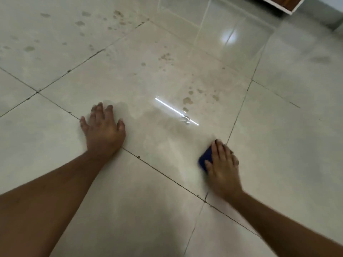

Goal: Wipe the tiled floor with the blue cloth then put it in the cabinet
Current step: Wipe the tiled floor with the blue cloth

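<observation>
The pale tiled floor [167,52] fills the view, with dark grout lines and brownish stains [187,101] dotted across its middle and far left. My right hand [222,164] presses flat on a folded blue cloth [205,158] against the floor, near a grout line at the lower right; only the cloth's left edge shows past my fingers. The hand and cloth look blurred. My left hand [104,130] rests palm down on the tile to the left, fingers spread, holding nothing. A corner of the cabinet [282,4], white-edged with a wood-toned side, shows at the top right.
A bright strip of reflected light [176,111] and a round glare spot [229,37] lie on the glossy tiles. More stains [118,15] spread over the far-left tile. A faint smudge [321,59] marks the right tile.
</observation>
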